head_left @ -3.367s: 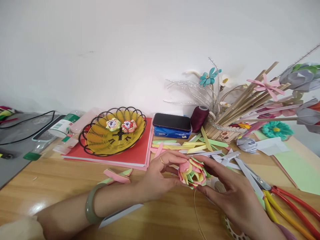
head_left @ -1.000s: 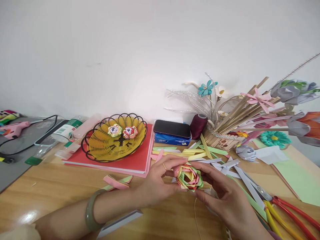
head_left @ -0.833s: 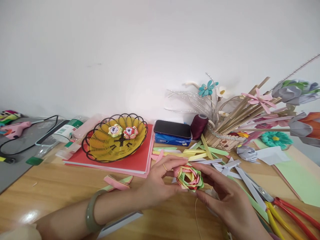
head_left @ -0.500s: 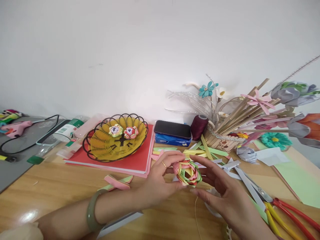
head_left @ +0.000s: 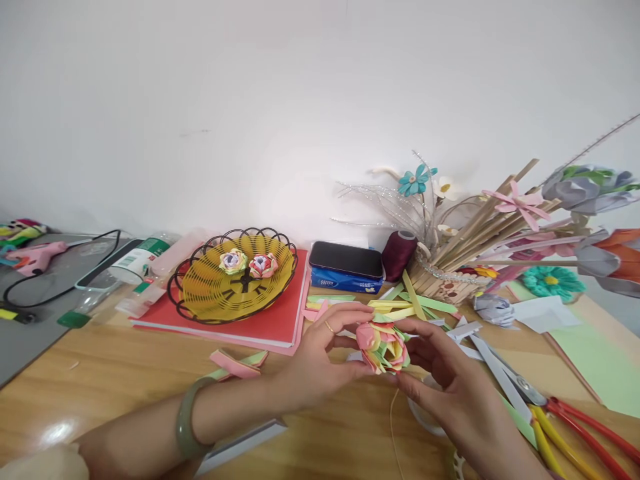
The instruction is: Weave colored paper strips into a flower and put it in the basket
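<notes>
left hand (head_left: pixel 315 360): forearm comes in low from bottom left across the desk (head_left: pixel 125 380), green bangle (head_left: pixel 186 423) on the wrist, ring (head_left: pixel 329 327) on one finger. fingers arch over the top of the flower (head_left: pixel 383 345), thumb under its left side. grip closed on the flower.

right hand (head_left: pixel 450 380): comes in from bottom right, palm facing left, fingers half curled. fingertips on the flower's right edge, thumb below it. grip closed on the flower too, a light pinch.

flower: folded pink/yellow/green paper, held between both hands at front centre of the desk, low over the wood. can't tell if its underside touches.

edges / room:
- left: bare wood in front of the left forearm. folded pink piece (head_left: pixel 235 363) near the wrist.
- behind: loose strips (head_left: pixel 400 303) just past the fingertips, tight there.
- back left: red pad (head_left: pixel 280 320) with a wire basket (head_left: pixel 175 293) on it, well apart from the hands.
- back, by the wall: phone (head_left: pixel 345 259) on a blue pack, spool (head_left: pixel 399 246) beside it.
- right: scissors (head_left: pixel 575 417) just beside the right forearm, green sheet (head_left: pixel 595 360) beyond them.
- near edge: thin cord (head_left: pixel 391 427) runs from under the flower toward the front between the two arms.
</notes>
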`<action>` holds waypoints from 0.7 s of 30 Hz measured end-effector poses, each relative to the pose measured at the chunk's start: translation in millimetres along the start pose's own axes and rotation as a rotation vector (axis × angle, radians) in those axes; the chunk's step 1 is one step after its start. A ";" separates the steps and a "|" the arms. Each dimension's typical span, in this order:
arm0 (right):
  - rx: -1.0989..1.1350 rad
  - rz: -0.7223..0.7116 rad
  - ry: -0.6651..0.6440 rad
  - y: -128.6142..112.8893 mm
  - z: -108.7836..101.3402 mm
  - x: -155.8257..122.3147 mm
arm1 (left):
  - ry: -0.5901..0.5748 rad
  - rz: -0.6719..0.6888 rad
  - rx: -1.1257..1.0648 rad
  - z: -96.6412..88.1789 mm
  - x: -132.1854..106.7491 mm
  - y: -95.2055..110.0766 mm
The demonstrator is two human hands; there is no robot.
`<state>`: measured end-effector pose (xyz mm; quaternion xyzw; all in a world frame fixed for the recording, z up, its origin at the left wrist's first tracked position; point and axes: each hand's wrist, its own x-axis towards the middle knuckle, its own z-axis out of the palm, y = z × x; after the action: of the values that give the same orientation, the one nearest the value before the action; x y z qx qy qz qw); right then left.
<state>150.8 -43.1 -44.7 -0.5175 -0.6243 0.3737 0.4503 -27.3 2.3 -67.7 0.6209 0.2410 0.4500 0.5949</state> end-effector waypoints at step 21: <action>-0.065 -0.087 0.063 1.1 2.4 -5.2 | -0.050 0.208 0.250 -5.2 -1.4 -1.0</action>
<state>149.2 -48.0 -47.3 -0.5159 -0.6435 0.3169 0.4683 -32.2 4.1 -69.6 0.7227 0.2147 0.4602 0.4689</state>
